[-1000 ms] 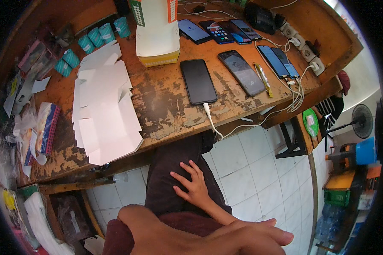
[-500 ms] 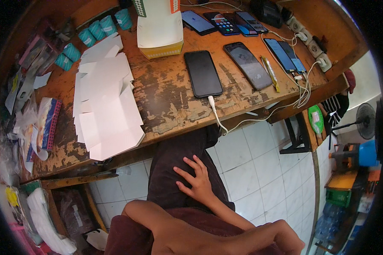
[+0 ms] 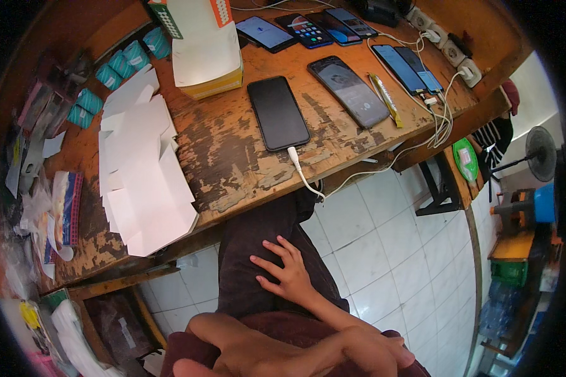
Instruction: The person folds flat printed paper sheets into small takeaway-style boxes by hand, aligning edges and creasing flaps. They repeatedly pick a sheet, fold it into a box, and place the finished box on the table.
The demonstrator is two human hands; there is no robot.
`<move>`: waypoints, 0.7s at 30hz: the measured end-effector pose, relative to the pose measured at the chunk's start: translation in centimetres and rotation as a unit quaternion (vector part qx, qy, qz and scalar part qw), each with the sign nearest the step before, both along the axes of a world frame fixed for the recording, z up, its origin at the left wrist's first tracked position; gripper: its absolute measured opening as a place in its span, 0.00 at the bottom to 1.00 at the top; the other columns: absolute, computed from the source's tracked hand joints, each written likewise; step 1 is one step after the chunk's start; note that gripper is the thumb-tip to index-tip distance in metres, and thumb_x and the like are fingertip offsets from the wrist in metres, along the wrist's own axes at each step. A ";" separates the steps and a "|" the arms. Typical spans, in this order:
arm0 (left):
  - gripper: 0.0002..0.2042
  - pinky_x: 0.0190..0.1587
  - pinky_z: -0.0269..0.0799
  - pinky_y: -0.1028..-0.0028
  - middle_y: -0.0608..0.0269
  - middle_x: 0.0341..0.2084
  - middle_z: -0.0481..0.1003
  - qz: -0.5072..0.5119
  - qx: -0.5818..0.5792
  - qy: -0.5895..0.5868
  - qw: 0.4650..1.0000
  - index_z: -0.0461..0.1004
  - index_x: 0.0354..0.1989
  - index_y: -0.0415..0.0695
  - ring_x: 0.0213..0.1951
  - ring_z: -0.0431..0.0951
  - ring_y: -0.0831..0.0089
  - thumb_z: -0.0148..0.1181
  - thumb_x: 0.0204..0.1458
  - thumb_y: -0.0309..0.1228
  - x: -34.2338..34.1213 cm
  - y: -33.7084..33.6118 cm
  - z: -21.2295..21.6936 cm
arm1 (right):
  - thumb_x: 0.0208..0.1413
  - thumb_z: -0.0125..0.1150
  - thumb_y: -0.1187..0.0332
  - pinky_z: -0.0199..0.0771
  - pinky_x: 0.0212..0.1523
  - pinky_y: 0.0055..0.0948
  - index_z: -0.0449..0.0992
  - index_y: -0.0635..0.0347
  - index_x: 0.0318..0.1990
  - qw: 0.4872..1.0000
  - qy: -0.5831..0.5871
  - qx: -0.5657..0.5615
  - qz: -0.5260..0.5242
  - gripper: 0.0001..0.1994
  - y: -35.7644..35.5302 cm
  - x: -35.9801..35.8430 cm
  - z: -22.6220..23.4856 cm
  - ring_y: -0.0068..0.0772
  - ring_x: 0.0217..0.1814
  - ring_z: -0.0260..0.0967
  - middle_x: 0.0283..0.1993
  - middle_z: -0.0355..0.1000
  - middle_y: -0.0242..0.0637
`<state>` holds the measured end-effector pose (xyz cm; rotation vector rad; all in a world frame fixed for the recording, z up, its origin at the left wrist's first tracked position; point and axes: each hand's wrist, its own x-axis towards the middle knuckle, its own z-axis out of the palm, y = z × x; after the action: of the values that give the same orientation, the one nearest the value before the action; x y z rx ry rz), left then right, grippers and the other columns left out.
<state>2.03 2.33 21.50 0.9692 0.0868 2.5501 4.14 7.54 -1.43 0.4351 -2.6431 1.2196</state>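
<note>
My right hand (image 3: 287,271) rests on my dark-trousered thigh (image 3: 248,251), fingers spread and nothing in it. My left arm (image 3: 264,352) is folded across my body toward the right elbow; its fingers cannot be made out there. On the worn wooden desk (image 3: 229,179) ahead lies a black phone (image 3: 278,113), screen dark, with a white charging cable (image 3: 299,166) plugged into its near end. A larger grey phone (image 3: 349,91) lies to its right, beside a thin yellow sachet (image 3: 385,100). Neither hand touches these.
Flattened white cartons (image 3: 141,169) cover the desk's left, near teal rolls (image 3: 122,63). An open white-and-yellow box (image 3: 207,63) stands behind. Several phones (image 3: 267,32) lie farther back, by a power strip (image 3: 453,52). Cable loops hang over the front edge. A fan (image 3: 539,152) stands at right.
The view has shifted, so the desk and its things sit farther left. My right hand stays on my thigh with only a slight finger shift; the folded left arm appears lower.
</note>
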 end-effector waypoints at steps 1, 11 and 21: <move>0.40 0.63 0.37 0.54 0.48 0.50 0.60 -0.052 -0.070 0.011 0.996 0.82 0.30 0.52 0.57 0.53 0.51 0.16 0.55 0.61 -0.8 -1.6 0.6 | 0.43 0.65 0.61 0.54 0.60 0.45 0.73 0.39 0.51 1.000 0.004 0.000 -0.006 0.22 0.1 0.0 0.1 0.49 0.65 0.49 0.61 0.58 0.36; 0.18 0.62 0.21 0.42 0.65 0.64 0.51 0.331 -0.231 0.350 0.846 0.77 0.41 0.69 0.67 0.36 0.55 0.44 0.51 0.57 -4.5 -3.9 -0.9 | 0.48 0.63 0.60 0.53 0.61 0.48 0.70 0.39 0.54 1.000 0.001 -0.027 0.016 0.23 0.3 0.0 0.2 0.45 0.67 0.47 0.62 0.56 0.34; 0.38 0.61 0.14 0.40 0.71 0.67 0.39 0.278 -0.268 0.315 0.867 0.57 0.62 0.65 0.68 0.28 0.65 0.63 0.39 0.56 -5.6 -3.0 -1.1 | 0.48 0.63 0.62 0.54 0.60 0.47 0.70 0.39 0.53 0.999 0.010 -0.048 0.019 0.22 1.0 -0.1 -0.5 0.44 0.65 0.49 0.61 0.57 0.33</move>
<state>-3.54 -0.66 20.44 1.6443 1.3563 2.2903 4.02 8.49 -1.89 0.4799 -2.5578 1.3400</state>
